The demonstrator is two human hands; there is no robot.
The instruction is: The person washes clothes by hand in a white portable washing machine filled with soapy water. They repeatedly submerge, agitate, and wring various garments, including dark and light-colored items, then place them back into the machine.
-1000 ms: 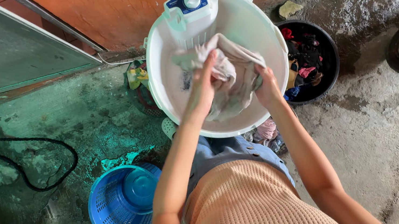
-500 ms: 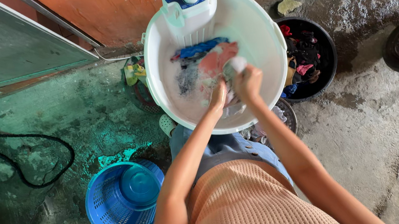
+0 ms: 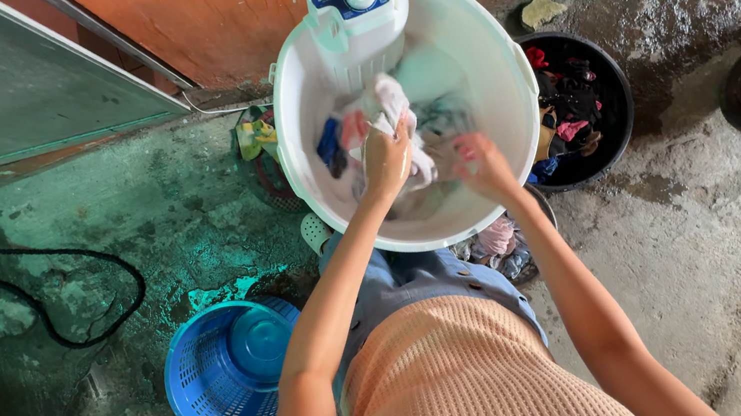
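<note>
White cloth [image 3: 394, 112] gripped by L hand [image 3: 385, 160], fingers clamped, inside white washer tub [image 3: 484, 46]. R hand [image 3: 483, 168] pressed on wet laundry [image 3: 436, 120]; finger state can't be told.

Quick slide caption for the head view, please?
Both hands in a white washing tub: left hand gripping a pale garment, right hand on wet laundry.

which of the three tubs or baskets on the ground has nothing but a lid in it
The blue plastic basket, lower left. It holds only a blue lid; the white tub and black basin hold clothes.
</note>
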